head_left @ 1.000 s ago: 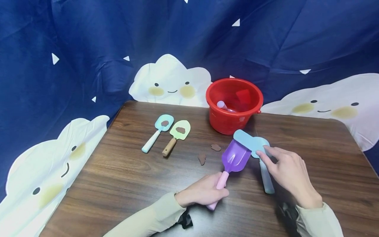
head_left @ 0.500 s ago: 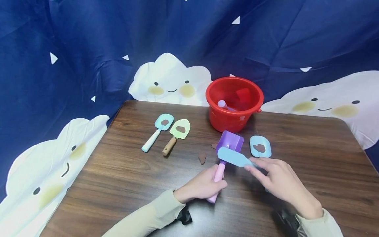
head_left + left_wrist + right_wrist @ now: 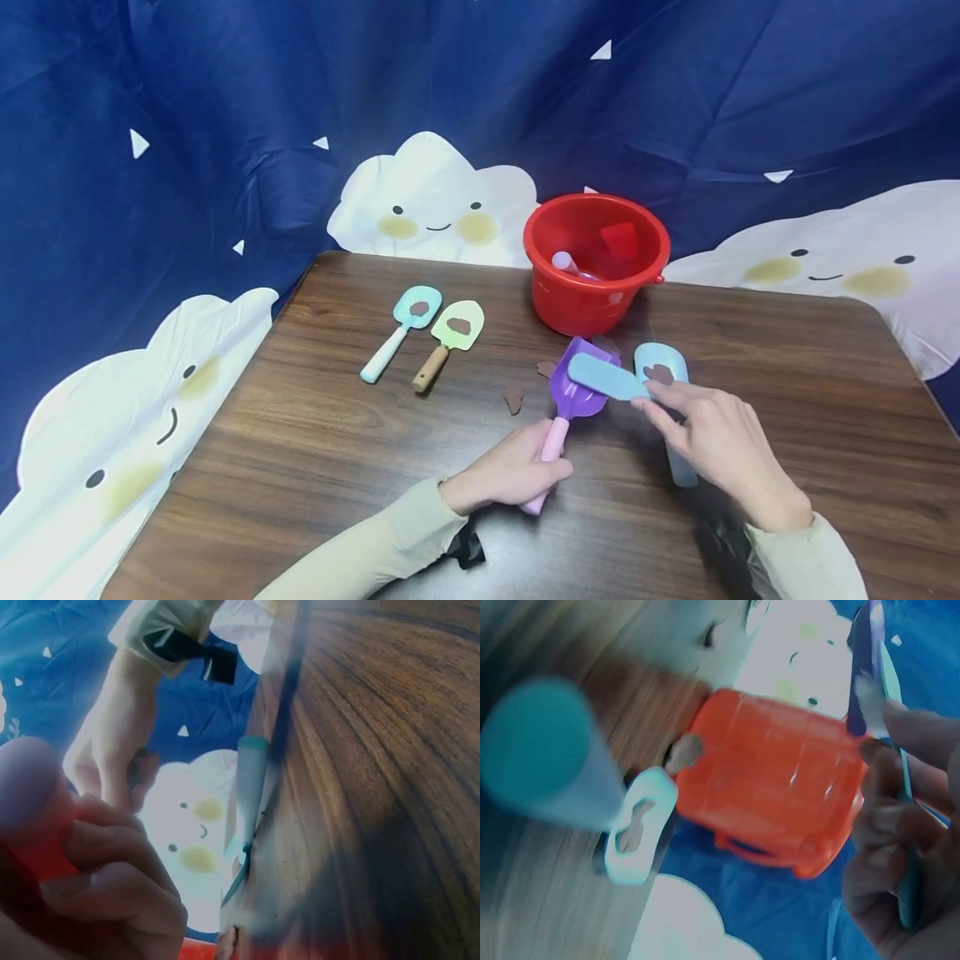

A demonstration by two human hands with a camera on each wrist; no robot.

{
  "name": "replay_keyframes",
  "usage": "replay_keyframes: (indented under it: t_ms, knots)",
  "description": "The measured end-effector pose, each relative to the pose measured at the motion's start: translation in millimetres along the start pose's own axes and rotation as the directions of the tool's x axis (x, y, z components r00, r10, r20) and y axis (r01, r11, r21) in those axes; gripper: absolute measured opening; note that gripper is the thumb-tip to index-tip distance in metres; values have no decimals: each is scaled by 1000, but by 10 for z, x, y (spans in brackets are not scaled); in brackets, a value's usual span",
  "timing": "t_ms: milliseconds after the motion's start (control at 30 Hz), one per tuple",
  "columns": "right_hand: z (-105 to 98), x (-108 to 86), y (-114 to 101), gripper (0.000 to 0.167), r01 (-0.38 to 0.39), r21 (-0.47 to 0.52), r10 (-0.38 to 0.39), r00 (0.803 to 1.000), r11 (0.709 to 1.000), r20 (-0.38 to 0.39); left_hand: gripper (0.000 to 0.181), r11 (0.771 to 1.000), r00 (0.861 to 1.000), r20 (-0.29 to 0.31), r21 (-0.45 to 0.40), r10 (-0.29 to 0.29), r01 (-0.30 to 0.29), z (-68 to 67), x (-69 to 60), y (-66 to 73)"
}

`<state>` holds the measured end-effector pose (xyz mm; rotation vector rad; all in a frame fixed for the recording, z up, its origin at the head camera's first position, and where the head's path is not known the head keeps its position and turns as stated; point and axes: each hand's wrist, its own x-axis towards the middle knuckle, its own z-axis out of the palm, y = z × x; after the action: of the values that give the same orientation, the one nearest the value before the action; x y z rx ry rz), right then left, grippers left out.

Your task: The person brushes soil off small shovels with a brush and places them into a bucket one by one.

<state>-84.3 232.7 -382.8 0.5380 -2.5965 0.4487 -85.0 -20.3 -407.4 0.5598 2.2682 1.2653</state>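
Observation:
My left hand [image 3: 510,471] grips the pink handle [image 3: 553,442] of a purple toy shovel, its scoop [image 3: 576,404] held above the table in front of the bucket. With my right hand [image 3: 727,446] I pinch a flat light-blue spatula [image 3: 603,377], whose blade lies across the purple scoop. In the right wrist view, curled fingers hold the spatula's thin handle [image 3: 909,889]. Just beyond my right fingers a blue toy shovel [image 3: 651,357] lies on the table, a brown piece [image 3: 658,374] on its scoop. Whether anything sits in the purple scoop is hidden.
Behind the purple shovel stands a red bucket [image 3: 577,304] with a lilac-handled item inside. Loose brown pieces [image 3: 513,400] lie left of the scoop. Farther left are a blue shovel [image 3: 386,354] and a green shovel [image 3: 431,368], each bearing a brown piece. A cloud-print curtain hangs behind.
My right hand has brought the spatula left from over the blue shovel onto the purple scoop, lately shifting back slightly right and away. The purple shovel has moved slightly left.

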Motion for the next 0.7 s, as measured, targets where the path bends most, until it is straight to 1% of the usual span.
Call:
replay_keyframes:
  t_ms: [167, 233, 267, 367, 467, 533, 600, 700]
  knots:
    - [-7, 17, 109, 34, -49, -53, 45, 996, 997, -75, 11, 999, 1000, 24, -39, -8, 9, 26, -15, -12]
    - [-3, 19, 140, 33, -65, -63, 58, 992, 996, -108, 12, 998, 999, 31, -56, -16, 17, 36, -23, -17]
    - [0, 17, 154, 33, -76, -67, 69, 991, 995, -112, 14, 998, 999, 33, -58, -20, 22, 40, -23, -20]
    - [5, 3, 189, 36, -118, -69, 110, 988, 991, -105, 20, 998, 999, 40, -58, -17, 19, 41, -25, -17]
    - [0, -20, 215, 37, -171, -60, 167, 984, 983, -61, 26, 999, 999, 31, -46, -8, 9, 33, -16, -7]
    - [-10, -29, 229, 38, -197, -45, 195, 980, 979, -44, 29, 999, 1000, 19, -50, -5, 6, 29, -13, -4]
    - [-27, -33, 240, 39, -212, -32, 211, 977, 977, -34, 30, 998, 1000, 12, -63, -15, 16, 25, -12, -4]
    - [-63, -34, 253, 38, -223, -18, 223, 974, 975, -35, 25, 997, 1000, 5, -78, -26, 26, 24, -10, -14]
